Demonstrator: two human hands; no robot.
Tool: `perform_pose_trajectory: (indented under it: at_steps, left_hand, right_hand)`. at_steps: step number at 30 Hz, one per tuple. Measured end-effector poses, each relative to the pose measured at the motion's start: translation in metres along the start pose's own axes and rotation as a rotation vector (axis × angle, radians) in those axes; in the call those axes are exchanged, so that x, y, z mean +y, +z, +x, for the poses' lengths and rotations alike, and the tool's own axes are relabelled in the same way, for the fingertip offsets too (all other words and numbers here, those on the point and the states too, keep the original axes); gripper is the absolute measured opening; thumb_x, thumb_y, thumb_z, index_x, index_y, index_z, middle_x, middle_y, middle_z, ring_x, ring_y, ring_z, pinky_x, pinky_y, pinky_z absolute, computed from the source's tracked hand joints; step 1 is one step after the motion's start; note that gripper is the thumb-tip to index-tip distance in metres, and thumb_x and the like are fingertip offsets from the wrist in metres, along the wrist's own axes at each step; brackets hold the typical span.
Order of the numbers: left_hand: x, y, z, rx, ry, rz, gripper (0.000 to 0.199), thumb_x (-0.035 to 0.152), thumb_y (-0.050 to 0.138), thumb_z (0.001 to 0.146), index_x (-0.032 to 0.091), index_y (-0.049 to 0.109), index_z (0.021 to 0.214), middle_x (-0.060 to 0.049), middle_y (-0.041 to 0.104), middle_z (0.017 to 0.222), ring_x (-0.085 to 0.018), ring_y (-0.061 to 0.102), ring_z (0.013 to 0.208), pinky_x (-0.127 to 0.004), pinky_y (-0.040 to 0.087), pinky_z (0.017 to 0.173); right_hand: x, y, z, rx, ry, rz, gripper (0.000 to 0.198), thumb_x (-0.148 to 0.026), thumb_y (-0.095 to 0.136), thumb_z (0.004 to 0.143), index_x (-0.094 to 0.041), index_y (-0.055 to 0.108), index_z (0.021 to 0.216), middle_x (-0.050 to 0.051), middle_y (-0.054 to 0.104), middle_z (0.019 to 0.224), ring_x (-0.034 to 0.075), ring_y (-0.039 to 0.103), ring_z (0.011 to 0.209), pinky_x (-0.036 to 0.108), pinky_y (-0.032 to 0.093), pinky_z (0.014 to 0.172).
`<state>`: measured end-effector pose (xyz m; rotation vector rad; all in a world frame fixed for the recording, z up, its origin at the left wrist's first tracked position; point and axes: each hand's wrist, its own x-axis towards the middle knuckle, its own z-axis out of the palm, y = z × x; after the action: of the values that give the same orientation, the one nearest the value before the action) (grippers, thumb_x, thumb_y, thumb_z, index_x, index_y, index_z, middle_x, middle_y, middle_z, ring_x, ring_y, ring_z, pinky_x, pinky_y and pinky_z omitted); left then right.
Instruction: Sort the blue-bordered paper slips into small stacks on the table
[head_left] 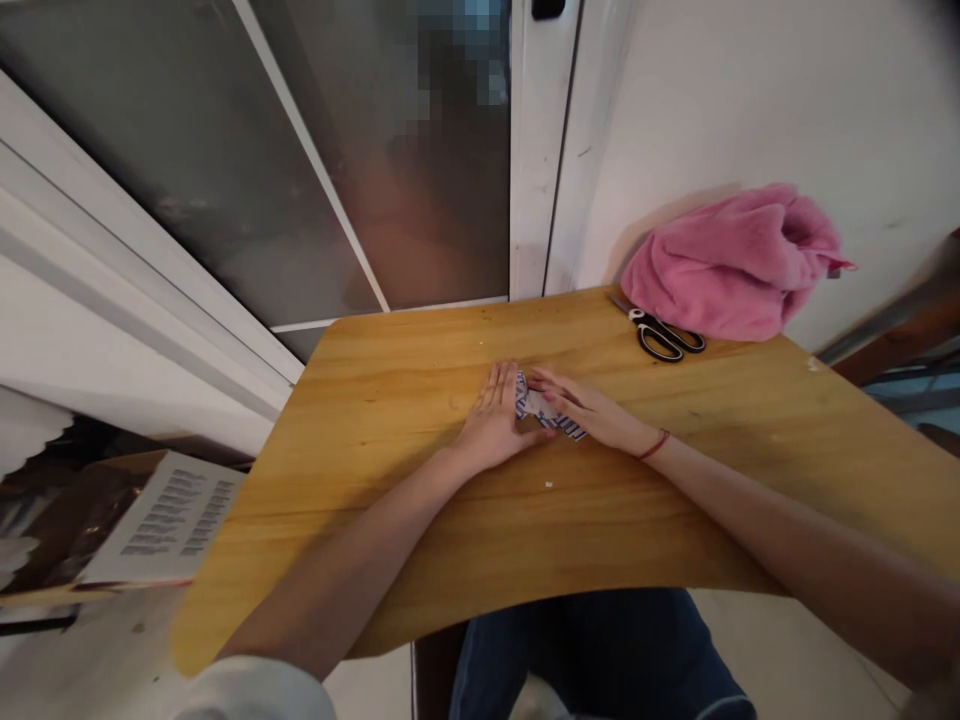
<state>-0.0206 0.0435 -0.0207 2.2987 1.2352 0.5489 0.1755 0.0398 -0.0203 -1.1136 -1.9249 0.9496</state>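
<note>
Near the middle of the wooden table [420, 510] lies a small, flat piece with a blue-and-white pattern [536, 403], perhaps paper; its exact kind I cannot make out. My left hand [495, 415] rests flat at its left side, fingers stretched out and pointing away from me, the thumb reaching along the near edge. From the right, my right hand [589, 410] lies over part of the piece, fingers extended and touching it. Both hands hide portions of it. A red string bracelet [655, 445] circles my right wrist. On the tabletop nearer me sits a tiny white scrap [548, 485].
Black-handled scissors [664, 335] lie at the table's back right, beside a bundled pink plush cloth [735, 265] against the wall. A frosted-glass door [322, 180] stands behind the table. To the left, below table height, is an open cardboard box [169, 515].
</note>
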Motion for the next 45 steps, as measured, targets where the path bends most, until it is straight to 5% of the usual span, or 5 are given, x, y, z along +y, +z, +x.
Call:
perform_pose_trajectory:
  at_steps: [8, 17, 24, 29, 45]
  left_hand:
    - [0.012, 0.013, 0.008, 0.094, -0.211, 0.164, 0.115, 0.066, 0.069, 0.062, 0.011, 0.018, 0.149, -0.024, 0.007, 0.156, -0.038, -0.006, 0.145, -0.058, -0.005, 0.115]
    - [0.012, 0.007, 0.003, 0.216, -0.035, -0.101, 0.07, 0.052, 0.057, 0.082, 0.014, 0.038, 0.137, -0.02, 0.039, 0.146, -0.033, 0.023, 0.143, -0.051, 0.02, 0.115]
    - [0.027, 0.025, 0.0, -0.035, 0.026, -0.018, 0.102, 0.059, 0.068, 0.068, 0.01, 0.024, 0.145, -0.023, 0.019, 0.155, -0.036, 0.01, 0.145, -0.052, 0.012, 0.118]
    - [0.036, 0.031, -0.008, 0.015, 0.078, -0.026, 0.087, 0.057, 0.061, 0.077, 0.012, 0.028, 0.143, -0.021, 0.022, 0.154, -0.033, 0.011, 0.146, -0.052, 0.014, 0.117]
    - [0.037, 0.022, -0.007, 0.038, 0.193, 0.206, 0.037, 0.039, 0.045, 0.092, 0.015, 0.05, 0.12, -0.015, 0.052, 0.117, -0.032, 0.047, 0.11, -0.046, 0.039, 0.095]
  right_hand:
    - [0.0, 0.013, 0.002, 0.177, 0.124, 0.264, 0.058, -0.053, 0.055, 0.086, -0.033, 0.044, 0.139, 0.004, 0.044, 0.146, 0.024, 0.037, 0.138, 0.048, 0.03, 0.115]
    - [-0.014, 0.016, -0.008, 0.499, 0.096, 0.362, 0.039, -0.05, 0.052, 0.087, -0.028, 0.055, 0.118, 0.005, 0.052, 0.136, 0.02, 0.044, 0.133, 0.04, 0.029, 0.117]
    - [-0.01, 0.031, 0.002, 0.313, 0.243, 0.689, 0.043, -0.05, 0.051, 0.083, -0.033, 0.046, 0.123, 0.003, 0.054, 0.135, 0.019, 0.046, 0.131, 0.042, 0.034, 0.114]
    - [-0.005, 0.022, 0.002, 0.541, 0.213, 0.674, 0.03, -0.048, 0.052, 0.081, -0.033, 0.053, 0.108, 0.001, 0.056, 0.13, 0.018, 0.042, 0.134, 0.043, 0.027, 0.118]
    - [0.007, 0.008, -0.001, 0.649, 0.24, 0.684, 0.027, -0.049, 0.058, 0.081, -0.027, 0.051, 0.096, 0.003, 0.066, 0.103, 0.018, 0.065, 0.093, 0.04, 0.054, 0.087]
